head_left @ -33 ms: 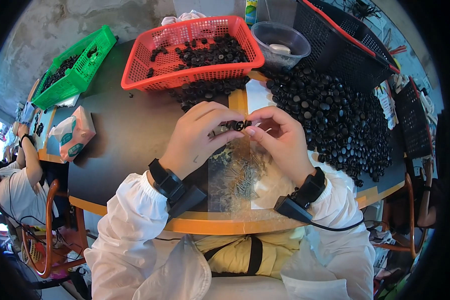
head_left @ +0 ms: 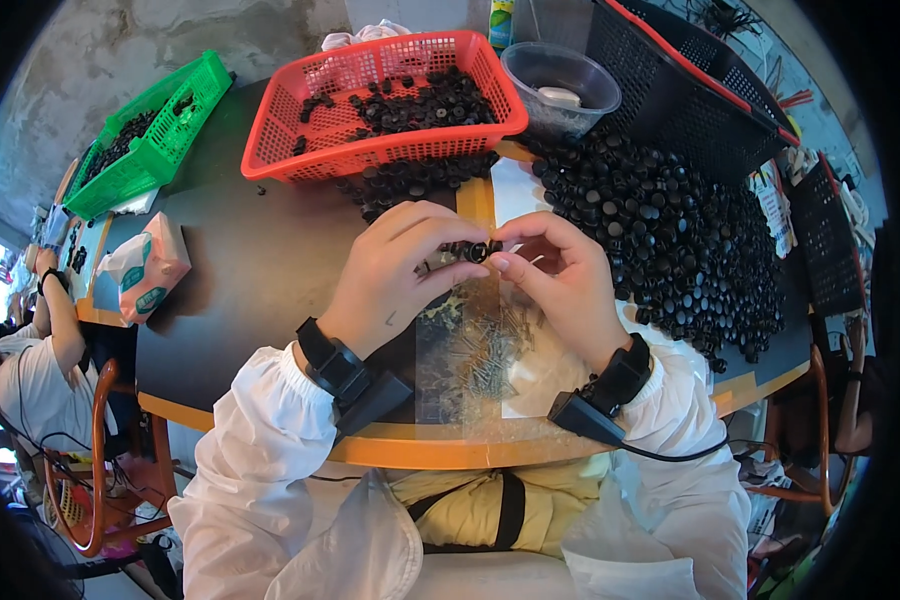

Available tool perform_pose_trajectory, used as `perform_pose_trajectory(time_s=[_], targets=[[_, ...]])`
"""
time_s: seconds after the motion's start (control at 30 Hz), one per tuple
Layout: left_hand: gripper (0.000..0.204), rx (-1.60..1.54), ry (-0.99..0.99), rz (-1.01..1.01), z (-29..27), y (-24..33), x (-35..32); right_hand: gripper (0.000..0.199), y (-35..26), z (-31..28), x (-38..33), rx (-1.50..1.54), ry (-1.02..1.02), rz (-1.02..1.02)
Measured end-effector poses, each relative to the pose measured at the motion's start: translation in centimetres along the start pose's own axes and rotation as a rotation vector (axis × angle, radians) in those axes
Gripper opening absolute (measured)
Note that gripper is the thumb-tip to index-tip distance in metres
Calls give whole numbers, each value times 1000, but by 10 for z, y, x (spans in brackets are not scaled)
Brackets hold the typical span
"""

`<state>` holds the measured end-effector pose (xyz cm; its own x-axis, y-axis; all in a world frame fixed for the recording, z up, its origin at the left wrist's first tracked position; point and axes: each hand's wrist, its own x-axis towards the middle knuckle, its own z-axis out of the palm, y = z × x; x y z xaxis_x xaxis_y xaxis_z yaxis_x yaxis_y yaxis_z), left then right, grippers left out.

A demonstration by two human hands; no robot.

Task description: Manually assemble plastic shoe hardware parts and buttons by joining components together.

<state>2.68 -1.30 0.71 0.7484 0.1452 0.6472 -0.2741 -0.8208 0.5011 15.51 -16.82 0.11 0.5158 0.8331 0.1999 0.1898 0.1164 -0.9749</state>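
Dark round table with an orange rim fills your view, matte and smooth. Nearest you, at 6 o'clock below your hands, a clear plastic bag lies flat with a scatter of small metal screws on it, thin and dull grey.

Your left hand and right hand meet above the bag. Fingers of both are curled in, tips pinched together on a small black round part, glossy and ring-like, held between the two hands just off the table.

At 2 o'clock, a dense heap of black round caps spreads across the table, near your right hand. At 12 o'clock, a red lattice plastic basket holds more such black pieces. Behind it to the right, a clear round tub.

At 10 o'clock, far, a green lattice basket.
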Motion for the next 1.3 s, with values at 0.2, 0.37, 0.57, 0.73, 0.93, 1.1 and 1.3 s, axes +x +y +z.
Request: perform_pose_trajectory(time_s=[0.2,0.37,0.57,0.73,0.93,1.1,1.3], targets=[[34,-52,51,11,2,0,-3,19,-9,0,-1,-126,-14,43],[34,-30,31,40,-1,3,-2,19,-9,0,-2,-147,-22,0],[34,-38,16,1,-1,4,-3,19,-4,0,-2,-173,-8,-34],[33,-9,19,15,0,2,-4,20,-2,1,-2,-193,13,-60],[32,45,76,103,-1,5,-2,19,-6,2,-3,-250,33,-74],[34,25,76,90,-1,9,-1,20,-6,1,-3,-218,22,-95],[36,-10,128,65,0,6,-3,20,-6,2,-4,-221,37,-121]])
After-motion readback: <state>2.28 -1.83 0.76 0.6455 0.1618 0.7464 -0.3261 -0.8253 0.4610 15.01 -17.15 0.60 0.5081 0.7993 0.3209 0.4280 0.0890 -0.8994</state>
